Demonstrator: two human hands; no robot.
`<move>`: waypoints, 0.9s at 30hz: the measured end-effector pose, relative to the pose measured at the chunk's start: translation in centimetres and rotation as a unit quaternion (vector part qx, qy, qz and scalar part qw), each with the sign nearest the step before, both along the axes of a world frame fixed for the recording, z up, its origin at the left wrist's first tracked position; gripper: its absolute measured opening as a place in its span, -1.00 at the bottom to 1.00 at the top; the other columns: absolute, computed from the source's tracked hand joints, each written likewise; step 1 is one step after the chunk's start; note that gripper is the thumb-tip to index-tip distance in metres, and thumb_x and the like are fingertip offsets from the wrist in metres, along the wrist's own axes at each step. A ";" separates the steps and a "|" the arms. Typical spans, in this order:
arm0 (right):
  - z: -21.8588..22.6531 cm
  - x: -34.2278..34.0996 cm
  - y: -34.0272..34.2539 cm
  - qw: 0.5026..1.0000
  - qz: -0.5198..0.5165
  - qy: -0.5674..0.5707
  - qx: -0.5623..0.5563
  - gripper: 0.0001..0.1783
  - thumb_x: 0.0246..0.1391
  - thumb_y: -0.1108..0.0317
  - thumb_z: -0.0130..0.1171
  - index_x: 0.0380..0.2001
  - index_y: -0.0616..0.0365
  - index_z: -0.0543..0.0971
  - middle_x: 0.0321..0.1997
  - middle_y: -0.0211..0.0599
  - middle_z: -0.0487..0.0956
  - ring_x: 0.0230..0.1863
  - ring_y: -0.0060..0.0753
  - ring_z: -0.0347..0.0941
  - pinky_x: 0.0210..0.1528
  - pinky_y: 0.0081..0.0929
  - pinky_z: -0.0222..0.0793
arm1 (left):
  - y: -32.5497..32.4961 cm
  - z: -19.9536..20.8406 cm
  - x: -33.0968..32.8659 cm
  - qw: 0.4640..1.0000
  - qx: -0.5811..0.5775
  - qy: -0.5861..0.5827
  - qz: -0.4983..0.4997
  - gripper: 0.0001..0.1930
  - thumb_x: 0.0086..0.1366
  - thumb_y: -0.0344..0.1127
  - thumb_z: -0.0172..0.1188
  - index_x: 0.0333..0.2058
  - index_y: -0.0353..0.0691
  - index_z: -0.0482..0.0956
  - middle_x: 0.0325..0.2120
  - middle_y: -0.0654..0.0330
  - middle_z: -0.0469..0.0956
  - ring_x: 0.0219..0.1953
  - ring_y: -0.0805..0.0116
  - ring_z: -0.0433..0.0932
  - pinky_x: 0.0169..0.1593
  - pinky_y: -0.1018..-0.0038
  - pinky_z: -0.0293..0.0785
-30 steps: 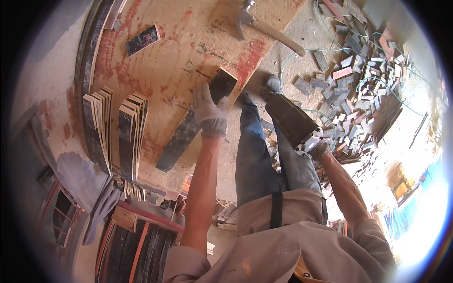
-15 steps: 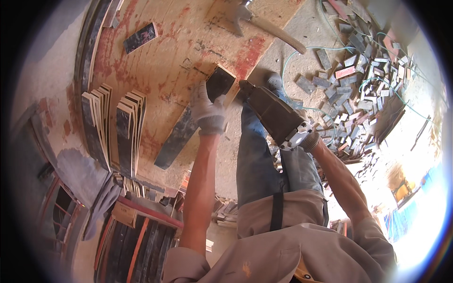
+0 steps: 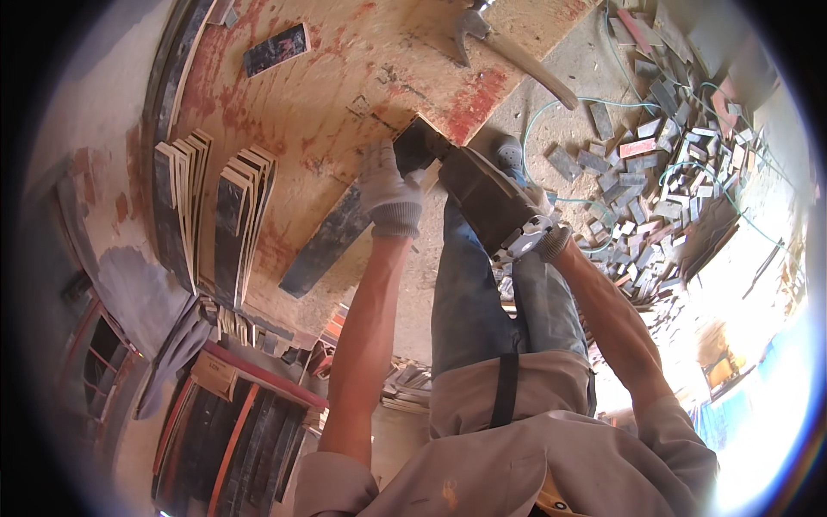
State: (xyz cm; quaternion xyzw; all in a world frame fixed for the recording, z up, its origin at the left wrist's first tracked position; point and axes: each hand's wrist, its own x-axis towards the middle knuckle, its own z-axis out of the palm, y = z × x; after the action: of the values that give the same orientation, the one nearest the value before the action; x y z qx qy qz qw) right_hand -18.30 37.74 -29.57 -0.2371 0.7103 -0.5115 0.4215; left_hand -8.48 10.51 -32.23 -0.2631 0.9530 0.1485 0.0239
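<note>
the power tool [image 3: 493, 205] in the right hand [image 3: 541, 234] swings up from beside the knee toward the board edge, its nose now just beside the dark strip [image 3: 366, 207]. the gloved left hand [image 3: 389, 191] shifts slightly along that strip, near its upper end.
</note>
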 end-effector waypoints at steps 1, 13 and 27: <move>0.0 -0.1 0.1 1.000 -0.004 -0.019 0.016 -0.31 0.23 0.12 0.36 0.33 0.24 0.48 -0.01 -0.10 0.71 -0.06 -0.08 0.69 -0.06 -0.29 0.61 | 0.0 0.0 -0.1 1.000 0.003 -0.009 0.001 -0.20 0.15 -0.10 0.50 0.30 -0.40 0.50 0.27 -0.27 0.54 0.33 -0.25 0.50 0.42 0.06 0.42; 0.5 0.1 1.0 0.944 -0.130 -0.300 0.050 -0.23 0.15 0.16 0.41 0.36 0.28 0.47 0.00 -0.02 0.70 -0.04 -0.06 0.69 0.00 -0.18 0.60 | 0.2 0.3 -0.6 0.996 0.046 -0.062 0.041 -0.10 0.12 -0.08 0.50 0.41 -0.30 0.40 0.39 -0.22 0.42 0.45 -0.15 0.38 0.51 0.02 0.25; 0.5 3.2 -2.1 0.996 0.069 -0.053 0.014 -0.20 0.13 0.27 0.48 0.42 0.20 0.47 0.00 -0.35 0.68 -0.06 -0.53 0.55 0.02 -0.47 0.54 | -2.3 0.6 5.6 0.973 0.128 0.184 0.055 -0.23 -0.15 -0.30 0.67 0.14 -0.24 0.65 0.18 -0.06 0.62 0.24 -0.20 0.54 0.34 0.05 0.46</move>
State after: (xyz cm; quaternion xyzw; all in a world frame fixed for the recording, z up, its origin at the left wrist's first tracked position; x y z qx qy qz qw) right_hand -15.05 35.69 -29.03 -0.2521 0.6757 -0.4836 0.4960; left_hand -2.92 8.19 -31.60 -0.2781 0.8981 0.3164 -0.1266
